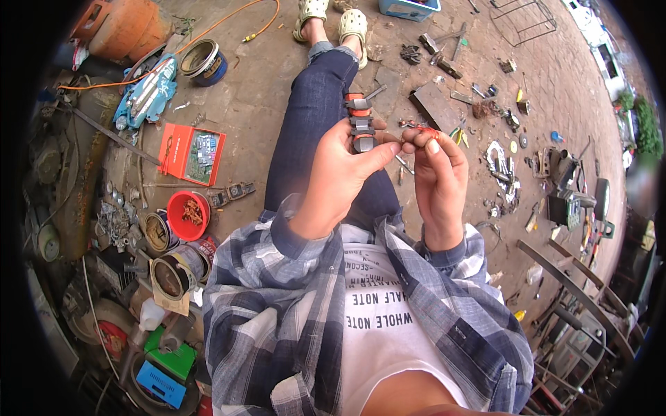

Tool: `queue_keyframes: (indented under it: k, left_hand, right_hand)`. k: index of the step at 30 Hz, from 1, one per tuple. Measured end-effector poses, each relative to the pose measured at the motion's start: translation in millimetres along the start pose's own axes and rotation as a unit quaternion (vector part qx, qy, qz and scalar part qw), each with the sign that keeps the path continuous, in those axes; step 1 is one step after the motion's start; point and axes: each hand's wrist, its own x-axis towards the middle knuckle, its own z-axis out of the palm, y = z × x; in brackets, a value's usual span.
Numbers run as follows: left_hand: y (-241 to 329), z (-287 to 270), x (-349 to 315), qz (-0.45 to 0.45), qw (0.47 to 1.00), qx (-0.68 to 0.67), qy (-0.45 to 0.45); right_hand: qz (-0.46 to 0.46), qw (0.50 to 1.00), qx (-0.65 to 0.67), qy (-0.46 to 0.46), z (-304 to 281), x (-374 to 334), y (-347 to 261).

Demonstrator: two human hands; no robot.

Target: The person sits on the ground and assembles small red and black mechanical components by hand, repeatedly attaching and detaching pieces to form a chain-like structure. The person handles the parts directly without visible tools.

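Note:
In front of my jeans-clad legs, my left hand (338,173) is closed around a short row of dark metal blocks with orange-red bands (359,114). A small grey rod sticks out from its far end. To the right, my right hand (442,184) pinches a thin tangle of red strands (424,133) between thumb and fingers. The left thumb reaches across toward the right fingertips and comes very near them. The strands are too small to tell whether they are wire or plastic, and whether they join the blocks is hidden.
At left stand a red bucket (188,215) with copper-coloured scraps, an open red box (193,154) with a circuit board, paint tins (173,274) and a gas cylinder (125,31). Hammers (440,57), a dark metal plate (435,111) and loose parts lie right; a metal frame (576,326) stands lower right.

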Motion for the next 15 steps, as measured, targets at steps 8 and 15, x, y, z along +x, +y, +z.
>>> queue_keyframes:
  k: [8, 15]
  left_hand:
    - [-3, 2, 1, -0.004, 1.0, 0.003, -0.012]
    - [-7, 3, 1, 0.0, 1.0, 0.011, -0.017]
  right_hand:
    - [-0.094, 0.976, -0.192, 0.025, 3, -2, 7]
    - [-0.198, 0.914, -0.354, -0.002, 2, 2, 8]
